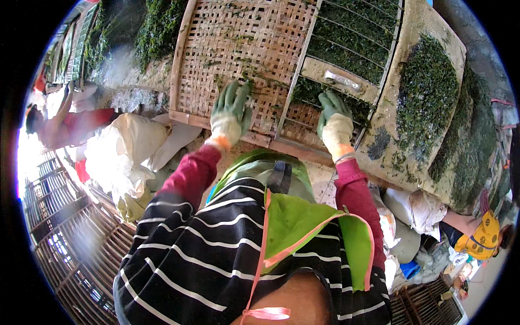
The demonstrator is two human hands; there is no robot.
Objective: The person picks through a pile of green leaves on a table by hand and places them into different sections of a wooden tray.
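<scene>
My left hand [232,112], in a white glove with a green coating, lies over a woven bamboo tray [238,43]. Its fingers are stretched out and nothing is held; bits of dark green leafy stuff are by its fingertips. My right hand [335,122], gloved alike, is open over the near end of a barred metal frame [295,81] that lies on the tray. Inside the frame spreads a layer of chopped dark green material [346,49], thinning near my right hand. Just beyond that hand, a wooden board with a pale handle [342,81] lies across the frame.
On the right, a board [379,127] bears a heap of dark greens [428,81]. More greens [160,32] are piled at the far left. White sacks [122,151] and slatted racks [76,233] stand at the left. Other people [482,235] are at both sides.
</scene>
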